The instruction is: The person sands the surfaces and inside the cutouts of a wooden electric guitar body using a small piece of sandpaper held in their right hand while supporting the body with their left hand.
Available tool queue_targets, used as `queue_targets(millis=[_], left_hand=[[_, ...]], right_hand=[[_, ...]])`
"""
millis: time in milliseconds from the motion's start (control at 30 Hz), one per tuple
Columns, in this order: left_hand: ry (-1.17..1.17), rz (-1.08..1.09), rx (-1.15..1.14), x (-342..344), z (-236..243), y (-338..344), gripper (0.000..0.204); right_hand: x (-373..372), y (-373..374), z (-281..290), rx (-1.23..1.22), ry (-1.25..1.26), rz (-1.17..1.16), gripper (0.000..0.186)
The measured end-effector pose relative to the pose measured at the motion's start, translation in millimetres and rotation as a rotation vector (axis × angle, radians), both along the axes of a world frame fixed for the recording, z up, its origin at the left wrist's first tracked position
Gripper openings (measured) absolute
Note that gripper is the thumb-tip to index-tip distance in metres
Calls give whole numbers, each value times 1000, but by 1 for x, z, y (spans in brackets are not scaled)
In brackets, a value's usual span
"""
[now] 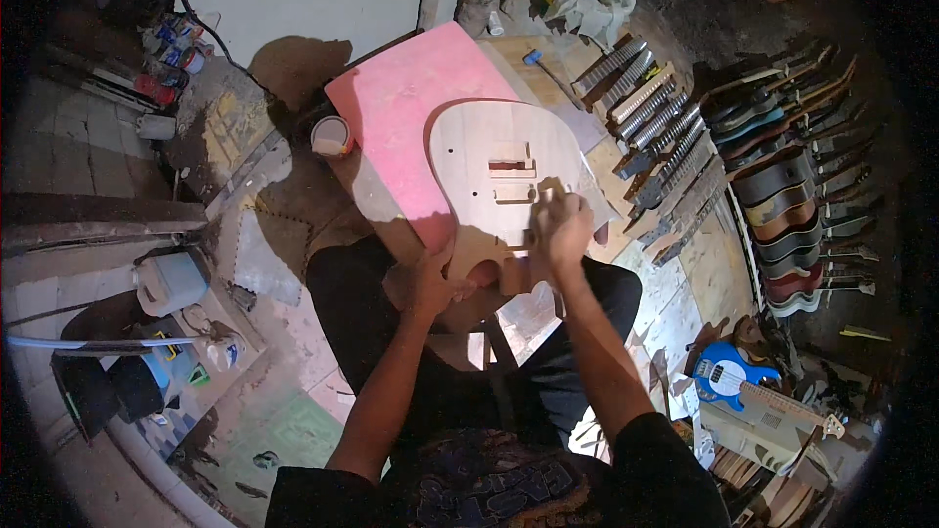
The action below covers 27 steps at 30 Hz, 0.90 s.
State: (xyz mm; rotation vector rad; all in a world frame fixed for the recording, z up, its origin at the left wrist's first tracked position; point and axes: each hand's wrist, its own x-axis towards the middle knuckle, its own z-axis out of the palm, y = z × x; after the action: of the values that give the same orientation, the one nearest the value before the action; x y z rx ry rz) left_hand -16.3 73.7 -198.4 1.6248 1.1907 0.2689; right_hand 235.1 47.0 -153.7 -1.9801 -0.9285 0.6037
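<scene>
A pale, unfinished wooden electric guitar body lies over a pink board in front of me, its cut-outs for pickups and bridge facing up. My left hand is closed on the body's near left edge, by the horn and neck cut-out. On the right half of its face presses my right hand, fingers curled and smeared by motion. A small brownish piece shows at its fingertips, too blurred to name.
An open tin stands left of the pink board. Several metal-toothed wooden bars lie to the right. Beyond them is a row of small guitars. A blue bass-shaped guitar lies at lower right. A plastic jug stands at left.
</scene>
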Motion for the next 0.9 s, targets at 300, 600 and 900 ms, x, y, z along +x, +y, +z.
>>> queue_targets(millis=[300,600,900], left_hand=[[89,18,38,-7,29,3,81],[58,-5,214,-14,-17,1,88],[103,-36,209,18,44,-7,86]], right_hand=[[-55,12,30,151,-463,285,46],[-99,-9,-17,-175,-659,527,39],[115,-30,-26,-72,-723,-67,35]])
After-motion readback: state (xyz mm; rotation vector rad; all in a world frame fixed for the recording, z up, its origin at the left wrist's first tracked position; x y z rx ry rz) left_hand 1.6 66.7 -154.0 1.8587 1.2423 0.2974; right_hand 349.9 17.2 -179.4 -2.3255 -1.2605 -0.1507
